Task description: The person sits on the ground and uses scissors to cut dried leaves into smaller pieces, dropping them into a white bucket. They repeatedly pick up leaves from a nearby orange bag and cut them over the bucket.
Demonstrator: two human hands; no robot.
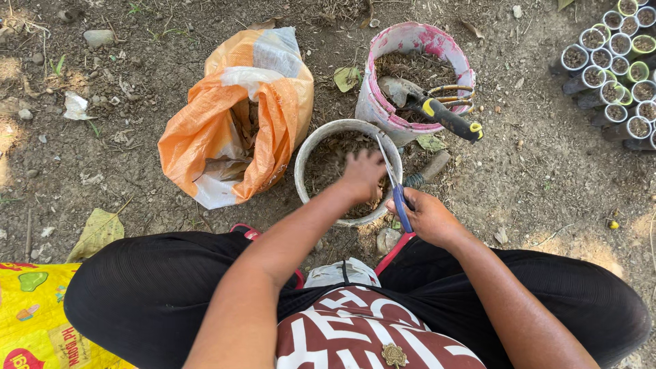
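A round grey pot (309,147) holding dry brown material stands on the dirt in front of me. My left hand (362,174) reaches into it, fingers closed around some of the material inside. My right hand (427,217) grips blue-handled scissors (396,188) at the pot's right rim, blades pointing up over the pot. I cannot tell what lies between the blades.
A pink-stained bucket (383,102) behind the pot holds soil and a trowel with a black and yellow handle (447,117). An orange and white woven sack (232,123) lies open at left. Several small filled seedling tubes (618,68) are stacked at far right. A yellow printed bag (34,314) lies at bottom left.
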